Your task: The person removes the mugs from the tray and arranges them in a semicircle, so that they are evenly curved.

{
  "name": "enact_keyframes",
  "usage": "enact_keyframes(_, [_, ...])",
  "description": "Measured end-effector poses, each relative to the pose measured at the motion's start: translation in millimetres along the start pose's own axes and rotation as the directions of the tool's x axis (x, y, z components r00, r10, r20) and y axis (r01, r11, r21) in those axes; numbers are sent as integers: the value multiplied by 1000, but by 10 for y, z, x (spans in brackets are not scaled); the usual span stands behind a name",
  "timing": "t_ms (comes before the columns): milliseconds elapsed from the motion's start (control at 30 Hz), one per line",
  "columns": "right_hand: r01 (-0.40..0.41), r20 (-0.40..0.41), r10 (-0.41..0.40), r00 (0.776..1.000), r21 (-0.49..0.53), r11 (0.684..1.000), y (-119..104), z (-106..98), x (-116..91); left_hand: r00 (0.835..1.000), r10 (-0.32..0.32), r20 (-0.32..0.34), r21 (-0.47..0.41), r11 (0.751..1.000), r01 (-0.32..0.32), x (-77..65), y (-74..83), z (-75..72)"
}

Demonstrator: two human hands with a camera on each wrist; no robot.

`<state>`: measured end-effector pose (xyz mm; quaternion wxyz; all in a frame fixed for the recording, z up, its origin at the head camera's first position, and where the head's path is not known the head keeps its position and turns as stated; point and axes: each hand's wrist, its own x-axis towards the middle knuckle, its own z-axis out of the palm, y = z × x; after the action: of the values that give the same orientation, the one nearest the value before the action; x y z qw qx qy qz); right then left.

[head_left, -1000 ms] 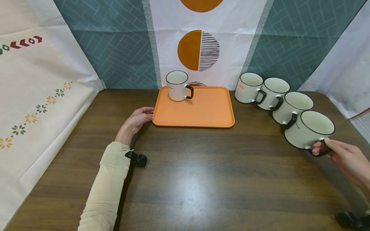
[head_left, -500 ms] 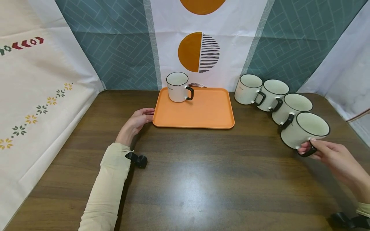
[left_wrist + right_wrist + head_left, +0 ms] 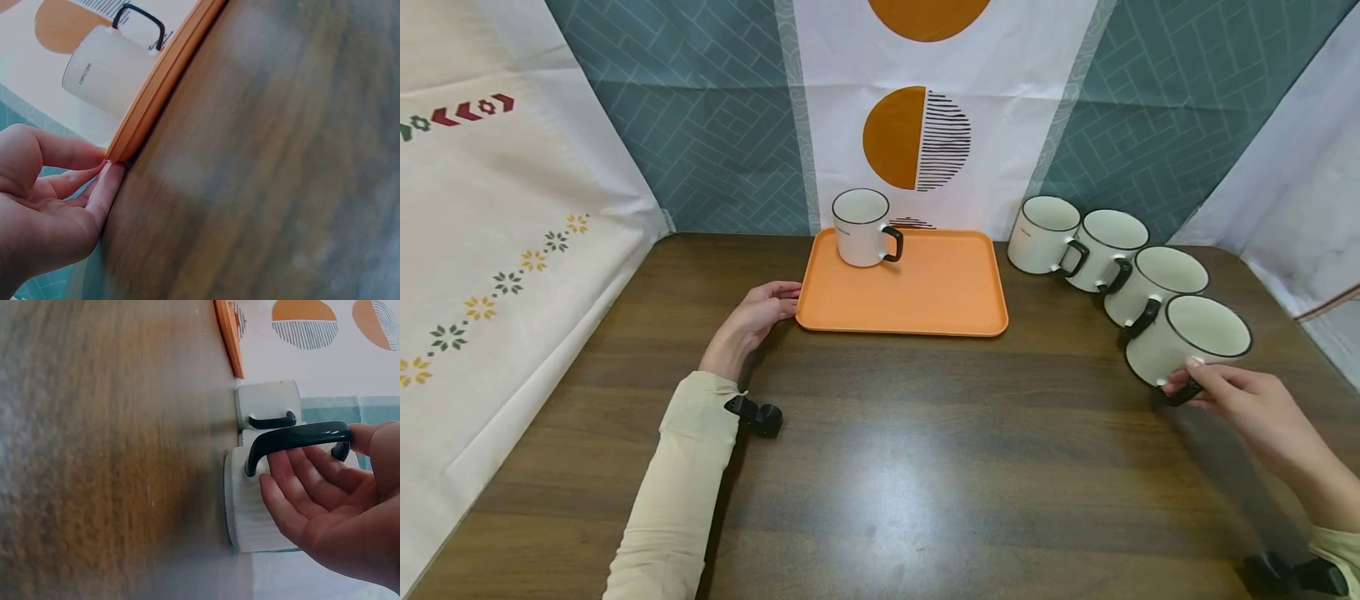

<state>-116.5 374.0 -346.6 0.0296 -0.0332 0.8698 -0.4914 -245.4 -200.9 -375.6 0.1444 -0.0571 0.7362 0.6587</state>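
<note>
My right hand (image 3: pixel 1251 408) holds the black handle of the nearest white mug (image 3: pixel 1153 354). In the right wrist view the thumb touches the top of the handle (image 3: pixel 300 435) and the fingers pass behind it. This mug stands upright at the near end of a row, close against another white mug (image 3: pixel 1127 300). At the left side of the orange tray (image 3: pixel 940 292), my left hand (image 3: pixel 756 317) pinches the rim with thumb and fingers, as the left wrist view shows. A white mug (image 3: pixel 857 242) with a black rim stands on the tray's back left, handle to the right.
Two more white mugs, one at the back (image 3: pixel 1037 242) and one beside it (image 3: pixel 1097 262), continue the row right of the tray. Patterned cloth (image 3: pixel 700 125) hangs behind the brown wooden table (image 3: pixel 887 467). White cloths border the left and right sides.
My right hand and the nearest mug have shifted a little left, toward the neighbouring mug. My left hand stays at the tray, and the tray and its mug keep their places.
</note>
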Motion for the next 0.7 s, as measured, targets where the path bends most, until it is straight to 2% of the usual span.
enact_keyframes(67, [-23, -21, 20, 1000, -148, 989, -36, 3, 2, 1000, 1, 1, 1, 1000, -1, 0, -5, -6])
enact_keyframes(167, [-58, -48, 43, 998, -380, 923, -108, -11, -2, 1000, -1, -1, -1, 1000, 1, 0, -12, -8])
enact_keyframes(267, [-83, -79, 48, 996, -528, 845, -200, -60, -12, 1000, 1, -4, 1, 1000, -1, 2, -12, -1])
enact_keyframes(333, [-87, -109, 30, 994, -564, 821, -268, -89, -11, 1000, 0, -8, 5, 1000, 0, 4, -10, -1])
enact_keyframes(467, [-76, -169, -17, 986, -532, 843, -420, -131, 25, 1000, 1, -8, 10, 1000, -1, 5, -4, 0])
enact_keyframes(567, [-35, -186, -65, 980, -488, 872, -542, -133, 83, 1000, -6, -7, 8, 1000, 6, 4, 3, 1])
enact_keyframes(700, [-8, -189, -84, 978, -438, 899, -728, -83, 206, 1000, -16, -9, 6, 1000, 16, 2, 6, -3])
